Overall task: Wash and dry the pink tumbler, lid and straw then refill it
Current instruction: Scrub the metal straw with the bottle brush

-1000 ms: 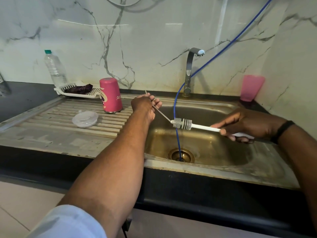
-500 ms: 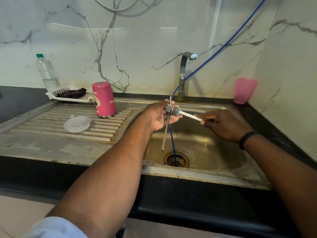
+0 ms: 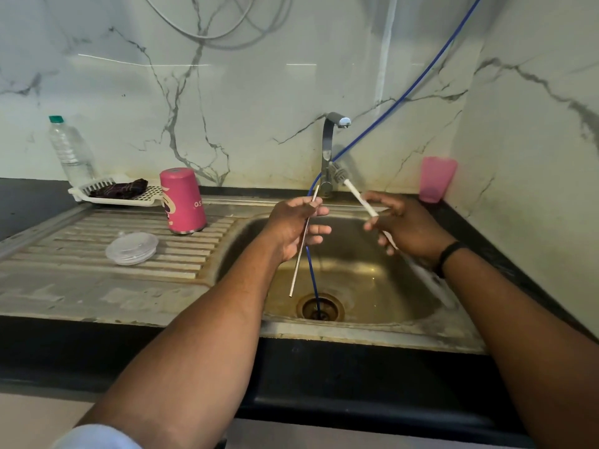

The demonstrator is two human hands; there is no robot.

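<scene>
Over the sink (image 3: 382, 328), the straw (image 3: 303, 241) was held steeply upright, pinched near its top by the left hand (image 3: 296, 228). The brush (image 3: 358, 196) was gripped in the right hand (image 3: 405, 228), just right of the straw's upper opening, bristles aimed far-left, apart from it.

Soft, even daylight is seen, rather dim. Thin streaks of glare are reflected on the glossy white marble wall (image 3: 259, 92). The white plastic bottle brush (image 3: 359, 197) is blurred by motion. Straight lines are bent near the edges by the wide lens.
</scene>
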